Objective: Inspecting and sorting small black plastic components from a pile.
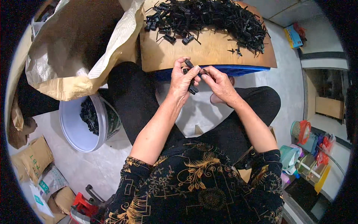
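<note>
Left hand (pixel 182 79) holds a small black plastic clip (pixel 191 77) just off the near edge of the tabletop (pixel 209 52), fingers closed on it. Clip's long axis runs from upper left down to lower right. Right hand (pixel 219 83) pinches its upper end, touching the left. Loose clip pile (pixel 209 18) lies beyond, well apart.

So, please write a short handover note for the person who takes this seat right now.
Left hand: holds small black plastic clip pieces between the fingers.
Right hand: pinches the same pieces from the other side, over the lap.
Big pile of loose black plastic parts lies on the wooden board ahead.
White plastic bucket, at the left, holds some black parts.
Most of the pile is still on the board.
</note>
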Motion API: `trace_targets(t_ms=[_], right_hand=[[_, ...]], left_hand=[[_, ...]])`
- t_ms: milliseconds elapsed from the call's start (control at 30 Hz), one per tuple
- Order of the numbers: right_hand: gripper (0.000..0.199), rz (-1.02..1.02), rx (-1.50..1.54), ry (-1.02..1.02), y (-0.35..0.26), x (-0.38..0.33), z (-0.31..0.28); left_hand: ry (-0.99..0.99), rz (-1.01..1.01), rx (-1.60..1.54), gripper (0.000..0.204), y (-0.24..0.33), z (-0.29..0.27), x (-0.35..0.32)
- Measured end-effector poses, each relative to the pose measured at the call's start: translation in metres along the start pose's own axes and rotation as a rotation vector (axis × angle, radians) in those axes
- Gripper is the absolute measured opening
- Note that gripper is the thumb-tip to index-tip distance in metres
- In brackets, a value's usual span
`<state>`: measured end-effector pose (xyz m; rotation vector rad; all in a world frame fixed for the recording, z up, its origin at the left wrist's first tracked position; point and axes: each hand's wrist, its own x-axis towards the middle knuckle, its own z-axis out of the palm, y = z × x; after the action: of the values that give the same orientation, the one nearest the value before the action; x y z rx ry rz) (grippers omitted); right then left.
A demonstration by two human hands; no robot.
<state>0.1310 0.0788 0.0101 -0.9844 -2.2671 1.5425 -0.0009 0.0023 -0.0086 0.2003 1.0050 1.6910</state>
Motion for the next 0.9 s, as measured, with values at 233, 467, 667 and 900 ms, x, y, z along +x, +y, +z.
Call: trace_targets(t_ms=[233,467,667,900], right_hand=[[0.029,0.119,0.11,-0.015,-0.007,0.003,-0.006],[0.027,0.033,0.182,-0.085,-0.001,0.011,0.0],[0.023,0.021,0.022,-0.117,-0.005,0.014,-0.002],[0.019,0.025,-0.052,-0.073,0.0,0.019,0.004]], left_hand=[[0.012,0.013,0.198,0.041,-0.002,0.004,-0.001],[-0.006,-0.001,0.422,0.037,-0.008,0.008,-0.001],[0.007,-0.014,0.547,0.032,-0.009,0.007,0.0],[0.02,0.027,0.767,0.03,-0.012,0.004,0.003]])
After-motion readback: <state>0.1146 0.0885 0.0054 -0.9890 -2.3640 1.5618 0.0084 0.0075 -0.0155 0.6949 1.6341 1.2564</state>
